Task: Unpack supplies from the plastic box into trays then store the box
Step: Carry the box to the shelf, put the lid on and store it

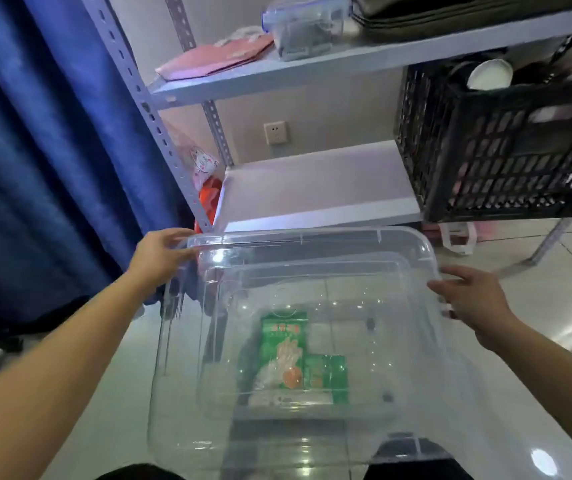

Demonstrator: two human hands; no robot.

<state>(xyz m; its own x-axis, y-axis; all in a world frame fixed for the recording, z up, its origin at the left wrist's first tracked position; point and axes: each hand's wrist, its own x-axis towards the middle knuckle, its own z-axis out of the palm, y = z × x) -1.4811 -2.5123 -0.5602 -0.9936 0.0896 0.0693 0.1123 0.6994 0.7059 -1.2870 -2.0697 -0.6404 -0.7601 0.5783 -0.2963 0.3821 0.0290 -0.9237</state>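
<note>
Storeroom, metal shelving [312, 72], black crate [506, 143]

The plastic box [312, 306] sits central, shelf [319, 192] at twelve o'clock behind it, crate [499, 150] at two o'clock, curtain [52, 150] at ten

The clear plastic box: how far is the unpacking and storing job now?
The clear plastic box looks nearly emptied; only a green glove packet shows through it, inside or beneath, I cannot tell. In hand: left hand and right hand hold its rim before the bare lower shelf. Left: setting it on the shelf. No trays are visible.
</note>
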